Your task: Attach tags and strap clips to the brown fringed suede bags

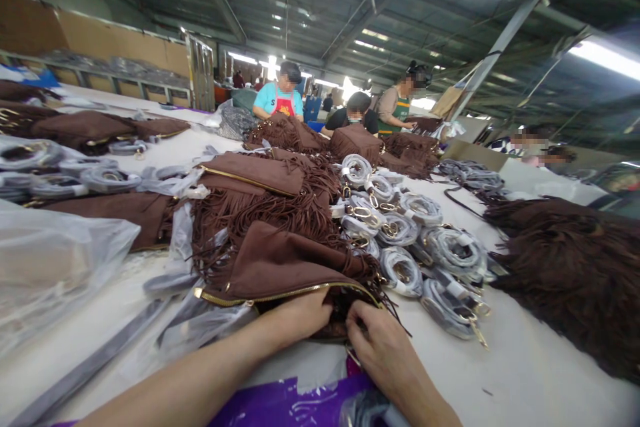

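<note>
A brown fringed handbag (285, 260) lies in front of me with its gold-toothed zipper (300, 291) undone. My left hand (305, 313) reaches into the mouth of this bag, and its fingers are hidden inside. At the right end of the opening, my right hand (373, 333) has its fingers curled on the bag's edge. Just behind lies another brown fringed bag (255, 173) with its zipper closed. Coiled straps (400, 270) in grey wrapping, with gold clips, are heaped to the right of the bag.
Dark brown fringed pieces (575, 273) are piled at the right. Clear plastic bags (60, 267) and more wrapped straps (110, 177) cover the left of the white table (525, 373). Purple plastic (290, 403) lies at the near edge. Several people work across the table, one in a blue shirt (265, 99).
</note>
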Available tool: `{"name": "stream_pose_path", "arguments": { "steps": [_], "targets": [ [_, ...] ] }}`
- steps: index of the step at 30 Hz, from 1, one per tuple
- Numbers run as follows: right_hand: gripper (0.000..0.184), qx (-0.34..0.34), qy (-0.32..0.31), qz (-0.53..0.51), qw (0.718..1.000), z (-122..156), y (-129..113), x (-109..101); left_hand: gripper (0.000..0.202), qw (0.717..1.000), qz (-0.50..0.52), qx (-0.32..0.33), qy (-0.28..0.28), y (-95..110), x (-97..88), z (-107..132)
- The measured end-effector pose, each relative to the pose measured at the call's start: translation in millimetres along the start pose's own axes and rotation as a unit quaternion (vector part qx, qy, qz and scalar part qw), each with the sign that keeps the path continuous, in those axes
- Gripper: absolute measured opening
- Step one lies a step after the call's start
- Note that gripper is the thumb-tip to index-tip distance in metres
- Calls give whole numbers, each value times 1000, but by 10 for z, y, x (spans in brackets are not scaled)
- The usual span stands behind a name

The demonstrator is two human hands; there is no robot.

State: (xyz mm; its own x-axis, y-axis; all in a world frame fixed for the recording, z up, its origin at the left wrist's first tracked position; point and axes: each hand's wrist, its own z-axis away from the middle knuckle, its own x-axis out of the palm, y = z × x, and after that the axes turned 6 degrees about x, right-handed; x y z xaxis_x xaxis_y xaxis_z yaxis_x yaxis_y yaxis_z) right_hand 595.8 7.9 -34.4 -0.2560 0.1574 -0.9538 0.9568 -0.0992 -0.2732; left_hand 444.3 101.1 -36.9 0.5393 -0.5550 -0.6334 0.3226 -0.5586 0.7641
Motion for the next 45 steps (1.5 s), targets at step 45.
{"name": "stream_pose_path", "arguments": {
  "steps": [45],
  "targets": [
    [32,27,3,-672,740,-70,-417,-255,14,890,438,13,-125,286,-353,112]
  ]
}}
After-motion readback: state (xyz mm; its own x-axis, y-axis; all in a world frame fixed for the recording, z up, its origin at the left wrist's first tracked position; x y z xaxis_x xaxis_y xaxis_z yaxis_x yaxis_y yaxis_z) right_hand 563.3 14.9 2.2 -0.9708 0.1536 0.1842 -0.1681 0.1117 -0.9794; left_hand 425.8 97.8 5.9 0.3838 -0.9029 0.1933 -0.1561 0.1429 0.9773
